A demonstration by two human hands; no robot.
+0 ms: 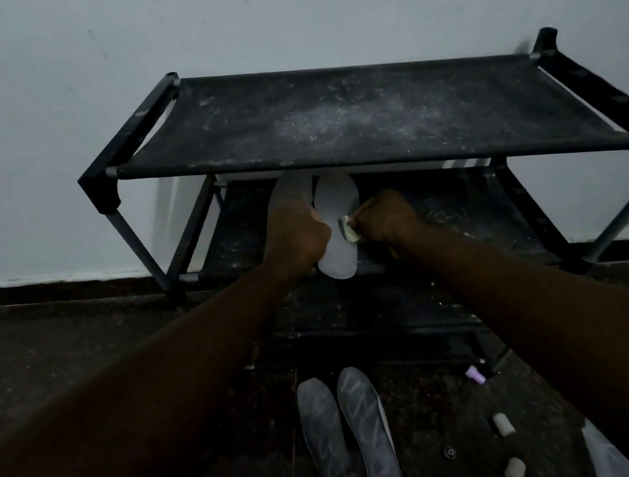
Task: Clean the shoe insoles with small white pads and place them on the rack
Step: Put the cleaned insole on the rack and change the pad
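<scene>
Black rack [367,108] against the pale wall [271,12], its top shelf dusted with pale specks. Narrow gap between the top shelf's front edge and the middle shelf below.

On that middle shelf, two light insoles side by side, toes tucked under the top shelf's front edge: left white insole [289,191], mostly covered by a hand, and right white insole [335,210], heel reaching the middle shelf's front rail.

Left hand [296,237] over the left white insole, fingers curled, thumb side against the inner edge of the right one; cannot tell whether gripping or only pressing. Right hand [387,219] at the right insole's outer edge, fingers closed, pinching a white pad [349,230] against that edge.

On the dark floor [76,347] in front of the rack, between the two forearms, a pair of grey patterned insoles [369,438] lying parallel. Right of these, two spare white pads [503,424] well apart from the rack, and a small purple object [474,373] near the rack's lower front corner.
</scene>
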